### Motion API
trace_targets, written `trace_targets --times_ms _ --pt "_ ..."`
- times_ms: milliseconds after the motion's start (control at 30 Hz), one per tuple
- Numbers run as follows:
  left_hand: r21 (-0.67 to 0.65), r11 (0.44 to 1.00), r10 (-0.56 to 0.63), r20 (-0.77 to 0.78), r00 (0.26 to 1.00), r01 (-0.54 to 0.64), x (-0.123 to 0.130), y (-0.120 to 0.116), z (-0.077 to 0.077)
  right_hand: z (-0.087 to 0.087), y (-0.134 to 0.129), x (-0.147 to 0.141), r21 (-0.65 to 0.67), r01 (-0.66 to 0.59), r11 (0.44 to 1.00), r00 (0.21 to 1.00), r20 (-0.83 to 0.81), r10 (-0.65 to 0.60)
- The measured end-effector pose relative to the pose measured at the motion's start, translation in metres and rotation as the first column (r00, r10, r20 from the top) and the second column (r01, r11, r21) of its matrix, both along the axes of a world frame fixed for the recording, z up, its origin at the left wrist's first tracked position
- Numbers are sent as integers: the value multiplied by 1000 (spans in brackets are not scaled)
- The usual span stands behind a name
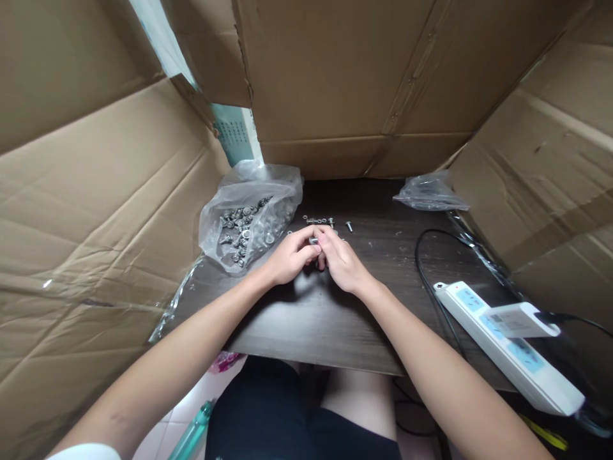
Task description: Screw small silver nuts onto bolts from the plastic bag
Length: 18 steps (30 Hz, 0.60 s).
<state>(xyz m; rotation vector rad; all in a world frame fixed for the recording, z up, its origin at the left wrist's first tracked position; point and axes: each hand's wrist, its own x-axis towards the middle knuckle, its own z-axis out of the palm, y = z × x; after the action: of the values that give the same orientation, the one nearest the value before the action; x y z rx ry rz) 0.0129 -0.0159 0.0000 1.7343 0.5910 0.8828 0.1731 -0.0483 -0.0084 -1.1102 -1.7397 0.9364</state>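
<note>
Cardboard walls (335,76) enclose a dark table (306,319) where, at mid-frame, your left hand (290,259) grips a bolt (313,241) between thumb and fingers. Your right hand (343,260) meets it, fingers curled in; whether they grip too cannot be told. Loose bolts (349,226) lie just above, a bag (211,237) of hardware (245,235) left, a power strip (498,345) lower right.

On table (306,326), round left hand (290,259) and right hand (341,263): ten o'clock, bag (209,235), fasteners (235,225) inside; twelve, loose fasteners (331,222), cardboard panel (325,83) behind; two, second bag (428,193); four, power strip (508,350), adapter (522,321) in it.
</note>
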Motion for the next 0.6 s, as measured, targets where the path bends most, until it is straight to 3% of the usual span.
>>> trace_targets --times_ms 600 --pt "35 999 -39 13 999 38 -4 2 -2 0 1 3 23 11 1000 993 119 -14"
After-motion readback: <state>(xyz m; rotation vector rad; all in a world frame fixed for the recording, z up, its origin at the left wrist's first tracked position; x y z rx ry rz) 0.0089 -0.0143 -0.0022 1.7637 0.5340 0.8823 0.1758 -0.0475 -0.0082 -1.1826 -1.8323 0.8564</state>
